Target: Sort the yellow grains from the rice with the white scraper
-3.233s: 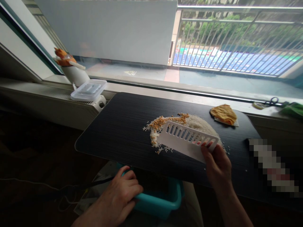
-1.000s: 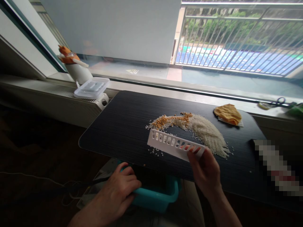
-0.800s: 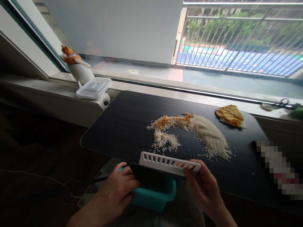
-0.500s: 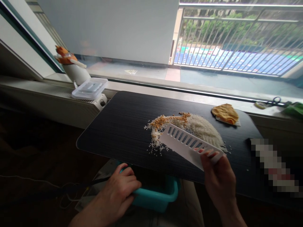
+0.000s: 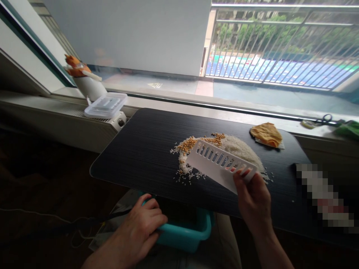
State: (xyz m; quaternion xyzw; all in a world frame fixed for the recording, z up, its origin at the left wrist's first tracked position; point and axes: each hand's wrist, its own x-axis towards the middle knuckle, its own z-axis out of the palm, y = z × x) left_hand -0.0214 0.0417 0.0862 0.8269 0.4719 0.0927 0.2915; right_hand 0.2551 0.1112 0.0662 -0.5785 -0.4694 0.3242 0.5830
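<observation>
My right hand (image 5: 254, 198) grips a white slotted plastic strip (image 5: 210, 164) by its right end, thumb on the near side. The strip is tilted over the near edge of a heap of white rice (image 5: 242, 151). Yellow beans (image 5: 189, 143) lie along the heap's left and far side, mixed with rice at the left end. Loose grains are scattered in front. My left hand (image 5: 146, 224) is wrapped over the left rim of a teal plastic basin (image 5: 179, 231) below the table's front edge. The dark inside of the basin shows only in part.
The grains lie on a black table (image 5: 134, 149). A folded yellow cloth (image 5: 266, 134) rests at its back right, near a blurred-out object (image 5: 322, 194). Scissors (image 5: 327, 119) and a tape roll (image 5: 307, 124) are on the sill. A clear plastic box (image 5: 106, 105) sits on the radiator.
My right hand has moved slightly left and away from me, carrying the slotted strip a little farther over the heap. My left hand stays on the basin rim.
</observation>
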